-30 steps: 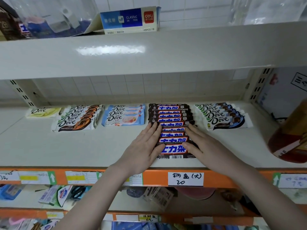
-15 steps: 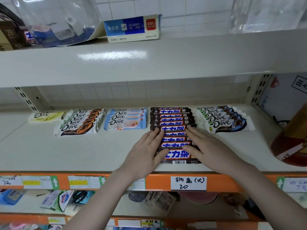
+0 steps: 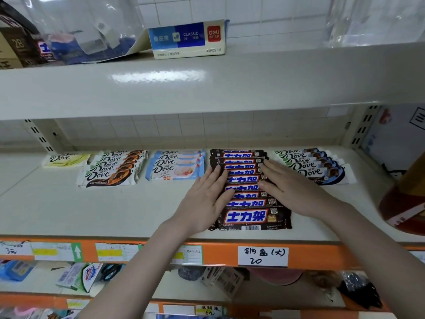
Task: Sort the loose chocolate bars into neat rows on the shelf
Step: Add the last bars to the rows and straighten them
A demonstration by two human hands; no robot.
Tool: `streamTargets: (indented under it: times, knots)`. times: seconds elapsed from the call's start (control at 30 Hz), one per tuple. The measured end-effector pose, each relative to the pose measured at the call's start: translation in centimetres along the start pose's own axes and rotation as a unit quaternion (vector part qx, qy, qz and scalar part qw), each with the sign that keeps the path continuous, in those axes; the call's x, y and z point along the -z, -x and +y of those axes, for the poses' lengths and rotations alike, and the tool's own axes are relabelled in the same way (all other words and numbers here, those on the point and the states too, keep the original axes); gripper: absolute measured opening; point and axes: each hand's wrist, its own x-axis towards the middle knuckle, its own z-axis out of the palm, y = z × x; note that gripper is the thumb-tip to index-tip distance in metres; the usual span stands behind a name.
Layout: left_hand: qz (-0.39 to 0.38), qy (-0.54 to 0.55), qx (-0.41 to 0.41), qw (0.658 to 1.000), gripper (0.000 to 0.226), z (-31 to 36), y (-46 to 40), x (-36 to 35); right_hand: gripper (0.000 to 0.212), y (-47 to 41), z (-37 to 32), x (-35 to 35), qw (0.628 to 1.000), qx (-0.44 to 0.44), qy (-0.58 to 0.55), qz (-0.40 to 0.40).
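Hands lie flat on the brown row point(image 3: 247, 192) of dark bars, which runs from the back of the shelf point(image 3: 96, 210) to near its orange front edge point(image 3: 220, 254). Left hand point(image 3: 204, 201) covers the left ends of the bars in the middle of this row, fingers straight and together, grasping nothing. Right hand point(image 3: 292, 187) covers the right ends, fingers also straight and a little spread (the tips reach toward the back of the row). The bars overlap one another like tiles, and the front one shows its full label and barcode. Just left of the brown row is the blue Dove row point(image 3: 176, 165), then the orange Dove row point(image 3: 112, 169), then one yellow Dove bar point(image 3: 66, 160). Just right of the brown row lies the white Dove row point(image 3: 315, 165), partly under the right hand's edge. A price tag point(image 3: 262, 256) sits on the orange edge below the brown row.
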Motion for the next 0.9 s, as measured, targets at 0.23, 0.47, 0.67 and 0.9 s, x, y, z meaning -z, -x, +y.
streamTargets:
  times: [0.23, 0.47, 0.67, 0.9]
  knots:
    - [-0.075, -0.071, 0.007, 0.995, 0.063, 0.1, -2.2, -0.1, 0.059, -1.2, 0.5, 0.0, 0.999, 0.008, 0.003, -0.033]
    - [-0.056, -0.043, 0.015, 0.997, 0.063, 0.4, -2.1, -0.3, 0.053, -3.9, 0.8, 1.1, 0.999, 0.033, 0.023, 0.0]
    - [-0.045, -0.027, 0.021, 0.998, 0.063, 0.5, -2.0, -0.5, 0.057, -7.8, 0.6, 1.2, 0.999, 0.008, -0.005, -0.052]
    - [-0.042, -0.016, 0.021, 0.999, 0.063, 0.6, -2.1, -0.6, 0.054, -7.1, 0.8, 1.0, 0.998, 0.0, -0.062, -0.018]
